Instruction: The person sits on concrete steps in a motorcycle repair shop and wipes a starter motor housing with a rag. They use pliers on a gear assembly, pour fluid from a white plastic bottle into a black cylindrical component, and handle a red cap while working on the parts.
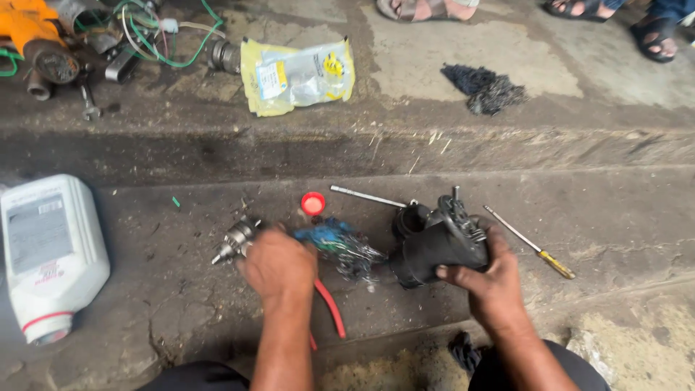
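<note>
Black greasy motor housing [434, 250] on the concrete floor [594, 217], right hand [492, 279] clamped around it. Left hand [279, 264] closed over a small metal shaft part [235, 239]. Blue rag [337, 242] between them, screwdriver [532, 242] just right.

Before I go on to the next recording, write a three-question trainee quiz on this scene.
1. True or false: the right hand holds the black motor housing.
2. What lies just right of that housing: (a) white jug, (b) screwdriver, (c) yellow packet?
3. What colour is the small round cap on the floor?

Key: 1 true. 2 b. 3 red.
</note>
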